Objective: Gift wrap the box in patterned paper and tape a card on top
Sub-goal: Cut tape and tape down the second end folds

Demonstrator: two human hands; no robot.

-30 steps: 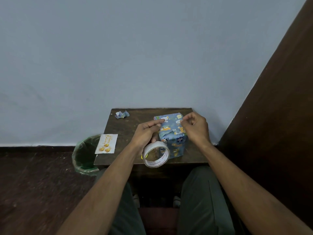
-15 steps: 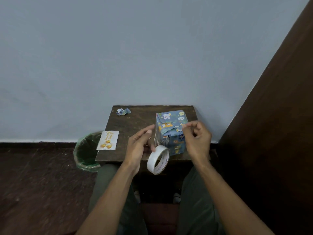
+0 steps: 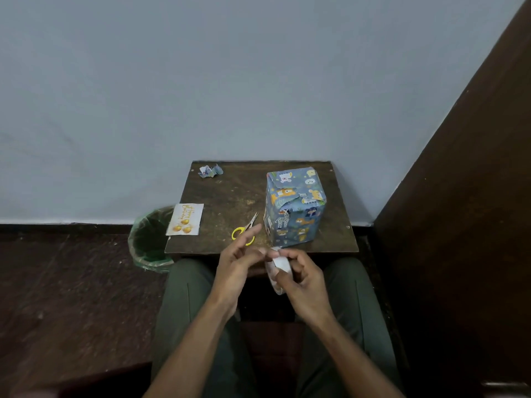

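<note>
In front of my knees stands a small dark wooden table (image 3: 230, 193), scuffed and pushed up against the pale wall. On its right half the wrapped box (image 3: 294, 208) stands upright in blue animal-print paper, the folded flaps of its near top edge showing, with nothing of mine touching it. Down on the floor at the table's left side sits a green bin (image 3: 148, 239). The birthday card (image 3: 186, 219), white with gold balloons, lies flat at the table's left edge, partly hanging out over that bin, well apart from the box. My left hand (image 3: 238, 265) is held just in front of the near table edge, fingers fairly straight and loose, fingertips meeting the tape. My right hand (image 3: 301, 280) is beside it, fingers curled round the roll of tape (image 3: 277, 268). Yellow-handled scissors (image 3: 245, 229) lie on the table between card and box, and a crumpled paper scrap (image 3: 210, 171) rests near the far left corner.
</note>
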